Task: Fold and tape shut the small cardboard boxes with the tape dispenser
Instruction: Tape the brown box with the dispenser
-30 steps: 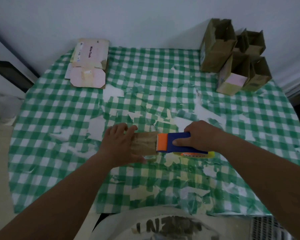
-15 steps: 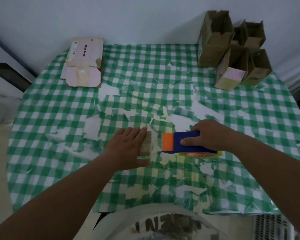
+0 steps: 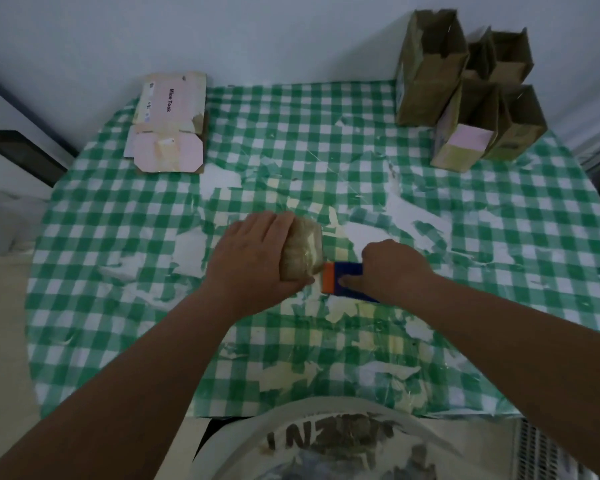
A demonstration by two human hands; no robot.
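A small brown cardboard box (image 3: 307, 245) with shiny tape across it sits at the middle of the checked table. My left hand (image 3: 253, 254) grips it from the left, fingers over its top and thumb along its near side. My right hand (image 3: 394, 268) holds the blue and orange tape dispenser (image 3: 342, 282), whose orange end touches the box's near right corner. Most of the dispenser is hidden under my hand.
Several open brown boxes (image 3: 465, 84) stand at the back right. A stack of flattened pink boxes (image 3: 168, 123) lies at the back left. The green checked tablecloth (image 3: 326, 143) is torn in many patches. A wall runs behind the table.
The box has turned so its taped face shows more, with my left hand gripping it further over the top. My right hand brought the dispenser back left against the box.
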